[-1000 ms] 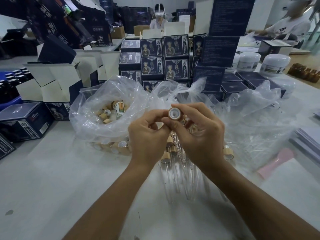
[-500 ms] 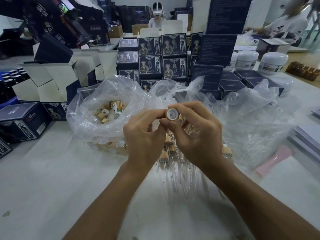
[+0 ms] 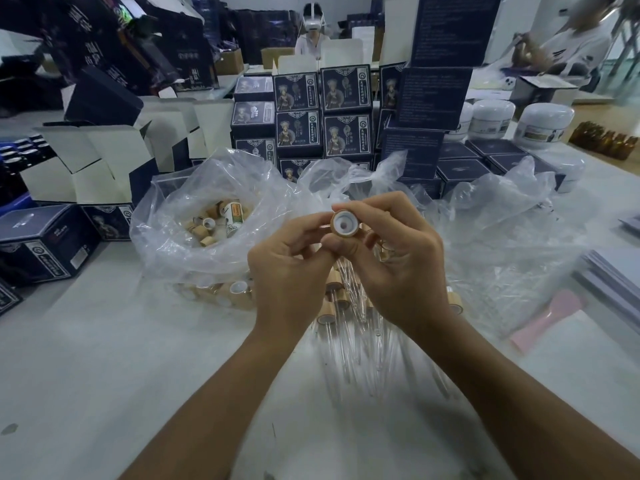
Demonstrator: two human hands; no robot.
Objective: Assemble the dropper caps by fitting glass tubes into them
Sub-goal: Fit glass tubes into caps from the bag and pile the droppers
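A clear plastic bag [image 3: 194, 216] lies open on the white table [image 3: 104, 358] to the left of the hands, its mouth rolled back. Inside it are loose wooden dropper caps [image 3: 202, 233], some showing white liners, and one small white printed tube [image 3: 232, 216] lying among them. More caps press against the bag's lower wall near the table. To the right a second crumpled clear bag [image 3: 502, 237] spreads wide; what it holds is hard to make out through the folds.

Both hands meet above the table's middle. The right hand [image 3: 398, 265] pinches a wooden dropper cap [image 3: 345, 224] between thumb and forefinger, its open underside turned towards the camera, showing a white liner with a small dark hole in the centre. The left hand [image 3: 287, 271] has its fingers curled in, its fingertips up against the cap's left side; whether it holds a glass tube there cannot be told, since the fingers hide that spot.

Under the hands lies a heap of finished droppers [image 3: 346, 327], wooden caps away from the camera and clear glass tubes pointing towards it; the glass is faint against the table and the hands cover part of the heap.

Behind the bags stand stacked dark blue boxes [image 3: 322, 112], open white-lined cartons [image 3: 104, 157] at left, white jars [image 3: 547, 123] and brown bottles [image 3: 602, 143] at right. A pink flat tool [image 3: 547, 320] lies at right.
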